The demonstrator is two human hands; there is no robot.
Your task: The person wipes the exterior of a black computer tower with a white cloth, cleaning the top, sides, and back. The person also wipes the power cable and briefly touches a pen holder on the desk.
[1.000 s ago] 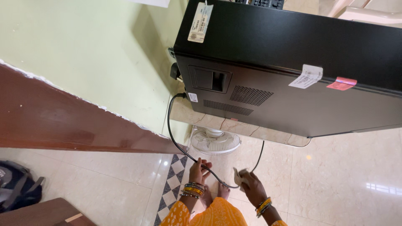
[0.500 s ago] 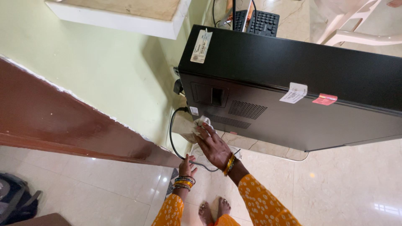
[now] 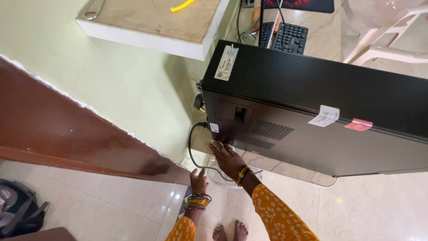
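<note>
A black computer case (image 3: 312, 89) lies on its side on a marble ledge (image 3: 290, 168). My right hand (image 3: 228, 159) presses against the lower part of its vented side panel, and only a sliver of pale cloth (image 3: 216, 143) shows at the fingertips. A black cable (image 3: 191, 149) leaves the case's rear corner and loops down. My left hand (image 3: 198, 180) grips this cable below the ledge. Both wrists wear bangles.
A white fan grille (image 3: 218, 177) sits on the floor under the ledge. A keyboard (image 3: 290, 38) and a white plastic chair (image 3: 383, 49) lie beyond the case. A stone shelf (image 3: 151, 24) juts from the green wall. A dark backpack (image 3: 18, 209) is at lower left.
My right hand rose from near the floor with the cloth to the case's side panel, then slid a little lower and right. The left hand stayed on the cable. The view tilted upward.
</note>
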